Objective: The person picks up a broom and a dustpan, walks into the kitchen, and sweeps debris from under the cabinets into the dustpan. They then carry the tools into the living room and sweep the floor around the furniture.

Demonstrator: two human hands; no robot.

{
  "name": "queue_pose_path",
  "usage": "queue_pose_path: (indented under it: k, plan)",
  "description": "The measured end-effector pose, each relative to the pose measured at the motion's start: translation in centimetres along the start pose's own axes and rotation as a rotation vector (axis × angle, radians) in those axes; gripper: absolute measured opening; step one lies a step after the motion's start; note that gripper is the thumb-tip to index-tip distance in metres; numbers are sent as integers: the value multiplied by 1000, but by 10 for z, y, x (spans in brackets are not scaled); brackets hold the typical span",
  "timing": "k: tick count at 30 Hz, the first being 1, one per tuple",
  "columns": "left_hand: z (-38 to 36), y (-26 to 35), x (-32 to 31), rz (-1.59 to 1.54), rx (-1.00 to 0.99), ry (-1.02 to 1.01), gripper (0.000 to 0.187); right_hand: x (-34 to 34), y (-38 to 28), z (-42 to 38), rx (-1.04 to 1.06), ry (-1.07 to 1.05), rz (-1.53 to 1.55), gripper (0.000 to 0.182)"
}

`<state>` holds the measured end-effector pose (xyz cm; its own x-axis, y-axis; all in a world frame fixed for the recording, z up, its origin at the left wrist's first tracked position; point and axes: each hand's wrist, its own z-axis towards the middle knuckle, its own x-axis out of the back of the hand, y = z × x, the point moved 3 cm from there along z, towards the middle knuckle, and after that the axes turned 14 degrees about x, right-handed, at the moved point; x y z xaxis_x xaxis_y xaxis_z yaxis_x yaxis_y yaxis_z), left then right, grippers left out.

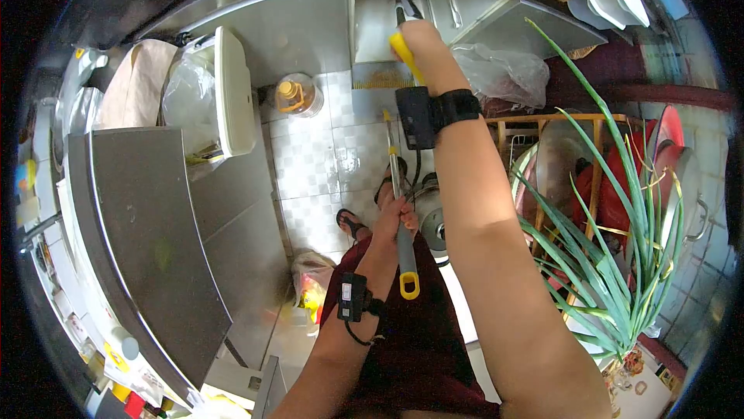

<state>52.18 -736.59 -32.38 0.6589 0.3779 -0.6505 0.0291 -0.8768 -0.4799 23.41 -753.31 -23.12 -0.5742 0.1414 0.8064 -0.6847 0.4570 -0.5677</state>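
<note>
The left hand is wrapped around the grey-and-yellow pole in front of the legs, above the tiled floor; it looks light and stiff, best gripped on its thick near end. The right hand, farther off, clasps a yellow handle; no brand or writing is legible.

The right hand reaches forward; the left hand grips, closed.

The long pole has a silver shaft, a grey grip and a yellow loop end; it is slanted, with the loop toward the body, in the left hand; the yellow handle is in the right hand, near the open cabinet; its far end is unclear.
</note>
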Motion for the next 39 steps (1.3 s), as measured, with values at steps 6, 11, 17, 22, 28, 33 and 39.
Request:
queue_pose_path:
  k: [6, 11, 17, 22, 28, 33, 39]
  plan:
    - [-1, 5, -8, 63, -14, 73, 15, 36, -11, -32, -393, 531, 1124, 25]
    - [7, 4, -2, 171, -42, -23, 14, 43, 13, 14, -437, 447, 1045, 21]
    - [-3, 14, -10, 139, 18, -4, 29, 31, 38, 104, 132, 111, -136, 25]
    - [-4, 23, -18, -55, 68, -37, 26, -44, 75, 96, 0, -134, -350, 27]
    - [-6, 18, -18, -69, 58, -45, 13, -31, 46, 2, -98, -99, -205, 30]
    - [-1, 23, -16, -6, 52, -39, 11, 5, 58, -32, -195, 28, -152, 30]
    - [-11, 16, -32, -12, 65, -80, 28, -25, 99, 63, -17, -56, -354, 41]
